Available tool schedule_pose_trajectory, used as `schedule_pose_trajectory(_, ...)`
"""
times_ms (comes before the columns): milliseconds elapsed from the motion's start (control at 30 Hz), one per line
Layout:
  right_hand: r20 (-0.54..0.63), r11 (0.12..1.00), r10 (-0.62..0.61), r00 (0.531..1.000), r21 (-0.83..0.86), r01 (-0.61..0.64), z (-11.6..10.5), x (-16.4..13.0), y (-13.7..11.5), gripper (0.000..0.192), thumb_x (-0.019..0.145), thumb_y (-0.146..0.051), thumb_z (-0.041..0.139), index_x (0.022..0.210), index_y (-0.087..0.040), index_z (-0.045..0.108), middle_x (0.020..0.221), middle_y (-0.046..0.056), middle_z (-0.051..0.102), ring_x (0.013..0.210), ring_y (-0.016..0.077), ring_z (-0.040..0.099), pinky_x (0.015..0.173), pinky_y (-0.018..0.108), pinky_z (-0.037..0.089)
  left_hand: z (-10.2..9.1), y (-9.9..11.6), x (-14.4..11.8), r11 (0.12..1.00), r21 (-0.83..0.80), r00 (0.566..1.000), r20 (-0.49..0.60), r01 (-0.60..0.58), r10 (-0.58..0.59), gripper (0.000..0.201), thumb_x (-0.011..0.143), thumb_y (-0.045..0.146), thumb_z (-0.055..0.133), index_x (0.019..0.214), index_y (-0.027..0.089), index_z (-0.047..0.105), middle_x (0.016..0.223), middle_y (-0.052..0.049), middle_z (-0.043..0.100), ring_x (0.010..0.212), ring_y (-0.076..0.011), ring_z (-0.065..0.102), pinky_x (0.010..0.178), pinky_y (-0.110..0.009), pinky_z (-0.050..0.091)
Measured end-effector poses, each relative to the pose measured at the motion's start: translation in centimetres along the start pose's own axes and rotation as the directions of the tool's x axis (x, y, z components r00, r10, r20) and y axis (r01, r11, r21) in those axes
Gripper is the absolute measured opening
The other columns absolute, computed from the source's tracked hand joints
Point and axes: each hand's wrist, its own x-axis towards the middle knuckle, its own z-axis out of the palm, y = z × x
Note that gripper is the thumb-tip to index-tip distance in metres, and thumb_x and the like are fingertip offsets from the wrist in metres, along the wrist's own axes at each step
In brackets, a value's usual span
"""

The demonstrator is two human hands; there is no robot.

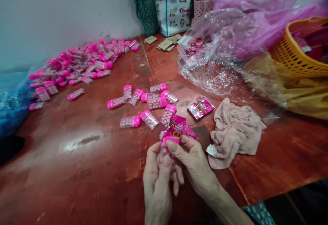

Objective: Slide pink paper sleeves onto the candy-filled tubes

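Note:
A small clear candy bottle (164, 151) with a pink cap and pink balls inside is held between my two hands, cap pointing away from me. My left hand (156, 180) wraps its lower body, with the thumb along the side. My right hand (196, 158) has its thumb pressed at the cap and its fingers behind. Pink printed labels (188, 128) with a strawberry picture show just beyond the cap; whether one is held with the bottle I cannot tell. Several similar bottles (156, 101) lie loosely grouped past my hands, one bottle (167, 114) close to the labels.
A stack of printed labels (201, 108) lies beside a crumpled beige cloth (234, 132). A large bottle pile (77, 61) sits at the back left, near a blue plastic bag (12, 98). Clear plastic wrap (212, 71), cardboard pieces (167, 43) and a yellow basket (289, 57) occupy the right and back.

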Motion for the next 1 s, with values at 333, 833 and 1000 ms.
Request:
schedule_pose_trajectory(333,0.070,0.998,0.058,0.996,-0.030,-0.056,0.0,-0.4,0.3,0.025,0.075,-0.037,0.066,0.075,-0.012,0.060,0.049,-0.005,0.056,0.028,0.0037,0.046,0.029,0.012,0.039,-0.2,0.1,0.1,1.000,0.012,0.997,-0.075,-0.002,0.003,0.023,0.082,0.037,0.055,0.097,0.020,0.052,0.048,0.008,0.043,0.033,-0.0041,0.037,0.033,-0.012,0.028)
schedule_pose_trajectory(833,-0.023,0.984,0.081,0.996,-0.156,-0.083,0.5,-0.8,0.0,0.029,0.069,-0.038,0.070,0.064,-0.012,0.062,0.055,0.000,0.063,0.033,0.0040,0.045,0.028,0.012,0.032,-0.5,0.1,0.1,0.995,0.092,0.999,-0.006,-0.039,0.039,0.041,0.070,0.020,0.068,0.107,0.021,0.052,0.051,0.008,0.050,0.034,-0.0041,0.043,0.036,-0.013,0.034)
schedule_pose_trajectory(1000,0.034,0.997,-0.005,0.999,-0.075,0.007,0.2,-0.5,-0.4,0.031,0.077,-0.044,0.062,0.070,-0.014,0.061,0.046,-0.005,0.053,0.034,0.0059,0.048,0.037,0.016,0.040,-1.2,0.7,1.2,0.998,-0.043,0.993,0.105,0.049,-0.044,0.038,0.075,0.026,0.064,0.111,0.021,0.050,0.053,0.005,0.055,0.032,-0.0041,0.041,0.030,-0.011,0.028)
